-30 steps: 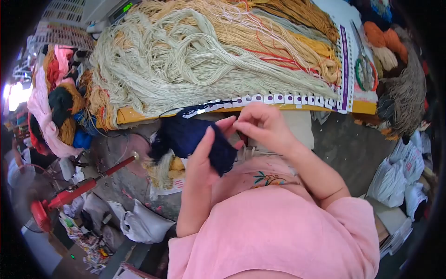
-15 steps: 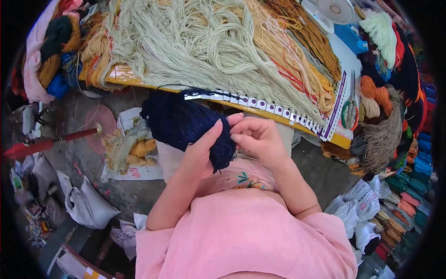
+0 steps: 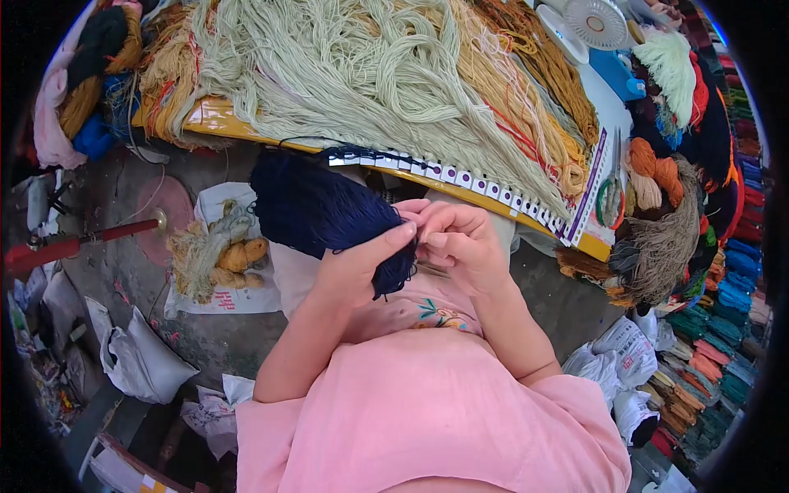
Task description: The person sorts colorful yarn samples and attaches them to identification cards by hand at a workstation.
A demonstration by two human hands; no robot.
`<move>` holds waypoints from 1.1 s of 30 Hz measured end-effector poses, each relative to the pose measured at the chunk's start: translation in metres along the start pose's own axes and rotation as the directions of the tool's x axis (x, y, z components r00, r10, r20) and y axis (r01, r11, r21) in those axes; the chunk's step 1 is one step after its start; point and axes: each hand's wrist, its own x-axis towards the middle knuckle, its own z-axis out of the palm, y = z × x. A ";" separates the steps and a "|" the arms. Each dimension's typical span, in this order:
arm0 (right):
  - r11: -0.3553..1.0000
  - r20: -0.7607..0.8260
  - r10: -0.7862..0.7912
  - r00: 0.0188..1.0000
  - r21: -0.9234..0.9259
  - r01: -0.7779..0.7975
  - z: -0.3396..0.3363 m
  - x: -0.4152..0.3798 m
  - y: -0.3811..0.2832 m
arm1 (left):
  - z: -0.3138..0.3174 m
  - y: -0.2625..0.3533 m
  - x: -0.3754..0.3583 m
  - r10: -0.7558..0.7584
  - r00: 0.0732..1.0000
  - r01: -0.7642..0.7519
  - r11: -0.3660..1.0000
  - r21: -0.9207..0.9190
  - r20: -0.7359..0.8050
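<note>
A thick navy blue hank of yarn point(image 3: 320, 201) hangs from the table edge toward my lap. My left hand point(image 3: 362, 263) is wrapped round its lower end, thumb on top. Close against it, my right hand point(image 3: 460, 238) has its fingers pinched together at the end of the hank. What sits between those right fingertips is too small to make out. Above the hands, a big heap of pale green yarn point(image 3: 362, 74) covers the table, with strands tapering to a row of white tabs with purple dots point(image 3: 464, 178) along the edge.
Scissors point(image 3: 612, 197) lie at the table's right end beside orange yarn point(image 3: 655, 168). A small white fan point(image 3: 595, 23) stands at the back right. On the floor at left are a red pole point(image 3: 90, 242) and yarn on a white sack point(image 3: 226, 304). Yarn bundles line the right side.
My fingertips have come closer together at the hank's end, and the left thumb has shifted right. The view has moved slightly. My left hand keeps its hold on the yarn.
</note>
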 end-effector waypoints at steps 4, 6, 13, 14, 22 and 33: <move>0.994 -0.057 0.079 0.995 -0.070 -0.083 -0.001 -0.002 -0.002 | 0.009 0.008 -0.002 -0.031 0.998 0.028 0.997 -0.066 -0.049; 0.984 -0.094 0.020 0.995 -0.172 -0.036 0.005 -0.002 -0.004 | 0.006 0.005 -0.002 -0.049 0.997 0.040 0.988 -0.146 -0.060; 0.927 -0.064 -0.058 0.996 -0.373 0.030 -0.004 -0.003 0.005 | 0.005 -0.001 0.003 -0.029 0.991 0.015 0.994 -0.106 -0.133; 0.946 -0.060 -0.036 0.998 -0.323 0.015 -0.003 -0.004 0.001 | 0.003 -0.001 0.003 -0.050 0.990 0.036 0.993 -0.114 -0.130; 0.950 -0.105 -0.111 0.988 -0.303 0.075 -0.010 -0.001 0.006 | 0.006 -0.003 0.005 -0.077 0.983 0.053 0.988 -0.144 -0.166; 0.980 -0.044 -0.018 0.999 -0.199 0.009 -0.016 -0.003 0.004 | 0.004 -0.006 0.006 -0.069 0.986 0.051 0.991 -0.122 -0.153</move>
